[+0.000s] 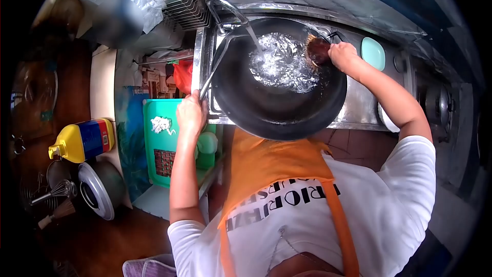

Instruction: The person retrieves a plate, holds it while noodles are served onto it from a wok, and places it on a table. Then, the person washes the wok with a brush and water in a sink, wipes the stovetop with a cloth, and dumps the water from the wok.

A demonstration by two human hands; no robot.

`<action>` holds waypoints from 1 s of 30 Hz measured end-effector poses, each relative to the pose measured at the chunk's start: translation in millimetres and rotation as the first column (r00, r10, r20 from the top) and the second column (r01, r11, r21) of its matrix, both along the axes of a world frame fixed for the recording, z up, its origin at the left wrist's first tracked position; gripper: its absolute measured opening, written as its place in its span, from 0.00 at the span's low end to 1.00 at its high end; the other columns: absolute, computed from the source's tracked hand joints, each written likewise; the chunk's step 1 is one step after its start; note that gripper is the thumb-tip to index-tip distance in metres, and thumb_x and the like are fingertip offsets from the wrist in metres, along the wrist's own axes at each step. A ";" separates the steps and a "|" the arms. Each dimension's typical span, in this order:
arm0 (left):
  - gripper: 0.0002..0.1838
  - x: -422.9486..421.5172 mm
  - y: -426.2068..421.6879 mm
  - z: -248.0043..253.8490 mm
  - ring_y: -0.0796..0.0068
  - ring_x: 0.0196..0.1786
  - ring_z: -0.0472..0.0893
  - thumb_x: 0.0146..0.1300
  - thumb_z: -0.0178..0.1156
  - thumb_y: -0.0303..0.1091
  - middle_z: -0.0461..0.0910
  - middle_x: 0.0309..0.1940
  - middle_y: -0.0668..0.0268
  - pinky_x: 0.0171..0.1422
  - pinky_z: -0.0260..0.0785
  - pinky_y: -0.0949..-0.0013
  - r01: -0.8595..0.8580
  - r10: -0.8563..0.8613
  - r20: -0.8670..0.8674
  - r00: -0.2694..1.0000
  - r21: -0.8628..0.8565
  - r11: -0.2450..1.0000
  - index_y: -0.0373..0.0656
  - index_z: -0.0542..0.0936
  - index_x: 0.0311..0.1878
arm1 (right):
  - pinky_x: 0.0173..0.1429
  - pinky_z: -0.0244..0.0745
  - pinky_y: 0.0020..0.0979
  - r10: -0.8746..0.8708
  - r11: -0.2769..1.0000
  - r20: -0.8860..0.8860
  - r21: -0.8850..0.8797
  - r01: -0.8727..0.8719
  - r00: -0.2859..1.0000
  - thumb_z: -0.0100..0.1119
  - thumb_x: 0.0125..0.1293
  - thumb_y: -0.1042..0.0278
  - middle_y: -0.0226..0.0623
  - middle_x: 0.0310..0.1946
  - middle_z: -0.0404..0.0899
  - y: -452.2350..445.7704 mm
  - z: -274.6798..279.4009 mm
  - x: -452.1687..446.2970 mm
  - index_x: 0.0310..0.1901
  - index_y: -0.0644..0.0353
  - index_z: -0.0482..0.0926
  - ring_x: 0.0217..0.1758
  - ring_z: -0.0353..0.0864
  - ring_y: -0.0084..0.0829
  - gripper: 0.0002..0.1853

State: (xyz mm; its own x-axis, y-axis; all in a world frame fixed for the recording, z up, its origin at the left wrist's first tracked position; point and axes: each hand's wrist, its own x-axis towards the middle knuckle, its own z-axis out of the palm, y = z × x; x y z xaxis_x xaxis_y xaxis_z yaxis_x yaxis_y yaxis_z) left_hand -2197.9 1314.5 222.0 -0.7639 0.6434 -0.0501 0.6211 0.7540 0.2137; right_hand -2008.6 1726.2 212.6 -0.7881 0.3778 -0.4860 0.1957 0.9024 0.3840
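Note:
A large black wok (pixel 277 107) rests over the sink, with water (pixel 282 66) pooled and rippling inside it. Running water pours into it from a curved metal faucet (pixel 225 2). My left hand (pixel 192 115) is closed around the end of the wok's long metal handle (pixel 216 66), on the near left. At the wok's far right side, my right hand (pixel 343 55) grips a dark brown scrub brush (pixel 319 51). Its pale bristles face the water. The part of the brush under my fingers is hidden.
A green tray (pixel 149 149) with a white crumpled thing stands at the left. Behind it are a yellow jug (pixel 77 141), a lidded pot (pixel 97 190) and a whisk (pixel 61 190). A dish rack (pixel 187 7) is beside the faucet; a mint-green dish (pixel 373 54) lies right of the sink.

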 end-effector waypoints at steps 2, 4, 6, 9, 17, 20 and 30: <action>0.11 0.8 -2.5 -0.6 0.47 0.35 0.81 0.55 0.64 0.31 0.80 0.32 0.50 0.41 0.74 0.52 0.018 -0.017 -0.017 1.000 0.040 0.999 0.37 0.77 0.40 | 0.43 0.82 0.38 -0.230 0.972 -0.280 -0.116 0.205 0.932 0.46 0.68 0.64 0.47 0.37 0.85 -8.1 -21.1 -19.0 0.35 0.62 0.85 0.42 0.86 0.41 0.16; 0.12 1.1 -2.5 -0.2 0.47 0.35 0.81 0.55 0.64 0.30 0.80 0.31 0.49 0.41 0.74 0.52 0.022 -0.021 -0.012 1.000 0.074 0.997 0.37 0.77 0.40 | 0.45 0.81 0.40 -0.409 0.907 -0.411 -0.284 0.312 0.815 0.36 0.73 0.55 0.50 0.32 0.84 -14.8 -46.8 -44.3 0.35 0.65 0.83 0.40 0.86 0.45 0.26; 0.12 2.7 -0.8 1.9 0.47 0.35 0.81 0.54 0.64 0.30 0.80 0.31 0.48 0.41 0.74 0.52 0.019 -0.019 0.000 1.000 0.085 0.996 0.36 0.76 0.41 | 0.49 0.79 0.42 -0.469 0.879 -0.484 -0.341 0.334 0.739 0.29 0.74 0.46 0.52 0.33 0.83 -26.9 -78.9 -64.8 0.37 0.66 0.82 0.41 0.84 0.50 0.33; 0.12 3.4 -0.4 0.7 0.47 0.35 0.81 0.54 0.64 0.30 0.80 0.31 0.48 0.41 0.74 0.52 0.014 -0.014 -0.003 1.000 0.073 0.997 0.36 0.76 0.41 | 0.51 0.77 0.45 -0.214 0.878 -0.465 -0.476 -0.039 0.859 0.47 0.70 0.54 0.55 0.40 0.82 -60.9 -73.0 -70.2 0.47 0.64 0.79 0.47 0.82 0.51 0.20; 0.15 0.8 -5.2 -6.9 0.48 0.36 0.81 0.55 0.64 0.32 0.81 0.32 0.50 0.42 0.74 0.53 -0.011 0.011 0.005 1.000 0.042 0.999 0.37 0.78 0.44 | 0.22 0.70 0.26 -0.190 0.112 0.316 -0.933 0.341 0.929 0.57 0.69 0.58 0.32 0.22 0.76 -113.4 -34.0 -32.8 0.63 0.44 0.74 0.20 0.72 0.23 0.21; 0.14 0.3 -5.0 -6.4 0.49 0.37 0.81 0.56 0.64 0.33 0.81 0.33 0.50 0.43 0.74 0.53 -0.051 0.051 0.054 0.997 0.004 0.999 0.37 0.78 0.43 | 0.16 0.60 0.21 -0.033 0.286 0.529 -0.808 0.515 0.848 0.58 0.68 0.59 0.25 0.18 0.70 -80.6 4.8 -2.0 0.60 0.41 0.77 0.14 0.63 0.16 0.19; 0.16 -4.9 -7.5 -15.2 0.48 0.36 0.82 0.58 0.65 0.37 0.82 0.31 0.50 0.41 0.74 0.53 -0.091 0.094 0.047 0.995 -0.056 0.994 0.37 0.78 0.45 | 0.52 0.77 0.42 0.033 0.988 -0.065 -0.147 -0.042 0.997 0.69 0.55 0.57 0.53 0.53 0.72 67.2 3.4 37.5 0.69 0.51 0.64 0.47 0.81 0.48 0.39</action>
